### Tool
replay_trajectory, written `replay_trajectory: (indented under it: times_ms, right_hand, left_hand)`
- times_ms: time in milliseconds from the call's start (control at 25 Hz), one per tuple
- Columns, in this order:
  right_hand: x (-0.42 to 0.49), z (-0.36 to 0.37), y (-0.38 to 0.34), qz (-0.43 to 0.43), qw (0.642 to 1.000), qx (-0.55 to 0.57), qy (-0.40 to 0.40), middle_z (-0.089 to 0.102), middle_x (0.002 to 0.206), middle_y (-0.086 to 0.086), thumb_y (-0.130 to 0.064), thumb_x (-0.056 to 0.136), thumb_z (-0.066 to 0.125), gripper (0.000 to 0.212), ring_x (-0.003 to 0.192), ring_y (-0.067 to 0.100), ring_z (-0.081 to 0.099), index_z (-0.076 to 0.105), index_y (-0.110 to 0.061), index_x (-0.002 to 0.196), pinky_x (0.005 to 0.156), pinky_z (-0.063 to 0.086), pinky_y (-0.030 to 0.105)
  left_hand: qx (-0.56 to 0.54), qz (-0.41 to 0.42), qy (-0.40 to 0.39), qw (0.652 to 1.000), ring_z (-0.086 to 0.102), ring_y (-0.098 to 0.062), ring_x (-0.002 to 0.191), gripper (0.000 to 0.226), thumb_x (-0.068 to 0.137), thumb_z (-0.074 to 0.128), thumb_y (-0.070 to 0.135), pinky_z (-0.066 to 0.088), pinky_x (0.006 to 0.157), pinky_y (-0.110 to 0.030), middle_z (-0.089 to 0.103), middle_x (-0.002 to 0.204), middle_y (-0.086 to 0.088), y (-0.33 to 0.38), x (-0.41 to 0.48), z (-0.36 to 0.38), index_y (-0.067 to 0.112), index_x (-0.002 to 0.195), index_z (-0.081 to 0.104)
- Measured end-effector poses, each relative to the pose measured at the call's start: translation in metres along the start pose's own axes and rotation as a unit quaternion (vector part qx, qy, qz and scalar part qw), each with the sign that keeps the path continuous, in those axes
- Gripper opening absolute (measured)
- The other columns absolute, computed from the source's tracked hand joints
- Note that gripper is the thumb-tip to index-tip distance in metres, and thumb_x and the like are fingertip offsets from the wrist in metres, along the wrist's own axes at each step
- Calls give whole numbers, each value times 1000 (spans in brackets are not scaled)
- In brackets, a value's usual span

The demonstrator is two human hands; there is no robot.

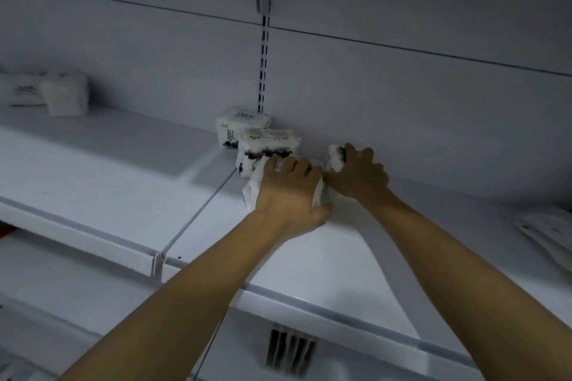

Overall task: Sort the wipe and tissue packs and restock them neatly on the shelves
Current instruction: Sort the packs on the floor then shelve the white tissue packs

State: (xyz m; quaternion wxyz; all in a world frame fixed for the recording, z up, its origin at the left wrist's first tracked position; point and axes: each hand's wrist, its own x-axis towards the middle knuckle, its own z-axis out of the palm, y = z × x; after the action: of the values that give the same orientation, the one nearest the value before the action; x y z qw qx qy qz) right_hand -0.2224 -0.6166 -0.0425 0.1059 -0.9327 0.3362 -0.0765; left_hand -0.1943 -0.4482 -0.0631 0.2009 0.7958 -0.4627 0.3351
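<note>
Both my arms reach onto a white shelf [309, 260]. My left hand [291, 192] grips a white tissue pack [252, 192] lying on the shelf, its fingers over the top. My right hand [359, 176] is closed on another white pack with black print [335, 158], close to the back wall. Just behind my left hand stands a white pack with a black band [266, 145], and a further pack marked "kol" [238, 125] sits behind it by the slotted upright.
Two more white packs [49, 93] rest far left on the adjoining shelf [93, 164]. A wire divider [198, 210] separates the two shelf sections. Flat white packs [548, 232] lie at the right edge. A dark vent [291, 353] shows below.
</note>
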Motion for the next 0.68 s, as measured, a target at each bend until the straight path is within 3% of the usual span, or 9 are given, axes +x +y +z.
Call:
replay_trajectory:
  times_ms: [80, 160, 240, 400, 520, 680]
  right_hand:
    - [-1, -5, 7, -26, 999, 28, 6, 30, 141, 15, -61, 79, 60, 80, 123, 44, 43, 27, -27, 142, 99, 38, 47]
    - [-4, -8, 12, -55, 998, 26, 20, 31, 140, 13, -56, 81, 59, 74, 122, 43, 43, 28, -28, 142, 98, 38, 45]
    - [-13, -7, 15, -89, 996, 7, 31, 30, 140, 11, -54, 82, 59, 74, 121, 42, 42, 27, -28, 143, 96, 38, 44]
    - [-28, -17, 21, -127, 992, -11, 11, 34, 136, 10, -54, 82, 59, 72, 120, 41, 43, 29, -27, 141, 93, 38, 42]
    - [-38, -24, 29, -148, 989, -20, -16, 35, 135, 10, -55, 81, 59, 71, 119, 40, 44, 30, -27, 140, 92, 39, 41]
    - [-51, -36, 16, -183, 981, -39, -59, 37, 133, 9, -60, 81, 56, 71, 117, 38, 50, 32, -25, 138, 88, 41, 39]
  left_hand:
    - [13, -45, -169, 985, 48, -32, 122, 81, 61, 63, 71, 32, 103, -53, 51, 134, -9, -1, 5, -10, 23, 126, 54]
    - [20, -83, -283, 955, 29, -27, 138, 108, 56, 69, 76, 25, 112, -46, 27, 153, -4, -7, 9, -21, 30, 144, 28]
    - [21, -84, -321, 943, 33, -27, 136, 116, 55, 76, 69, 31, 110, -41, 30, 151, -3, -11, 13, -28, 29, 148, 19]
    - [16, -116, -399, 909, 46, -21, 128, 116, 52, 80, 66, 43, 103, -36, 47, 142, 5, -9, 28, -45, 32, 147, 22]
    - [21, -146, -451, 880, 33, -20, 140, 125, 49, 77, 74, 33, 111, -34, 32, 153, 11, -7, 30, -62, 36, 150, 14]
    - [-41, -186, -453, 871, 26, -19, 142, 124, 58, 83, 57, 26, 110, -30, 25, 156, 9, -6, 20, -73, 35, 152, 5]
